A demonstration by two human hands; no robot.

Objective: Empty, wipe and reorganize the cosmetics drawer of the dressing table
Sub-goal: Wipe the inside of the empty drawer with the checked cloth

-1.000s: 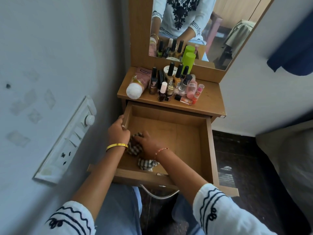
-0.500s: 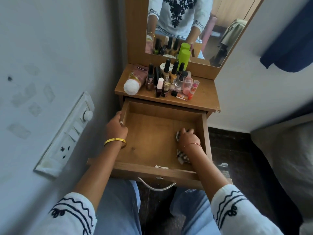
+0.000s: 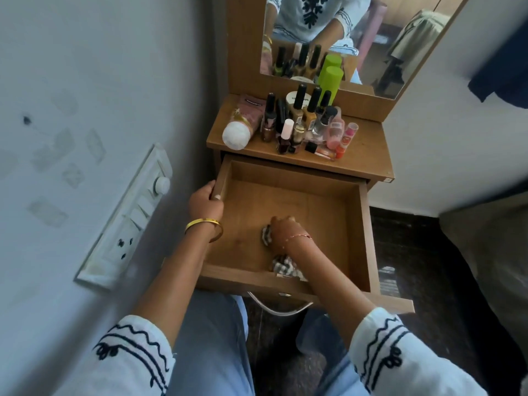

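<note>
Two hands are at the drawer, and it stands pulled right out, emptied of bottles. The right hand presses a checked cloth onto the drawer floor near the front, a little left of the middle; fingers look curled down over the bunched fabric, though the blur hides just how they lie. The cloth trails back from under the wrist toward the front wall. The left hand grips the drawer's left wall, thumb hooked over the edge, steadying it.

Bare wood lies away from the cloth toward the back wall and out to the right wall, so I'd judge the wipe has that ground to cover, and the right hand is the one placed for it. Nothing inside the drawer blocks the sweep.

Up on the tabletop the cosmetics wait in a cluster: nail polish bottles, a green can, a pink tube lying down. They sit well behind the drawer, below the mirror.
</note>
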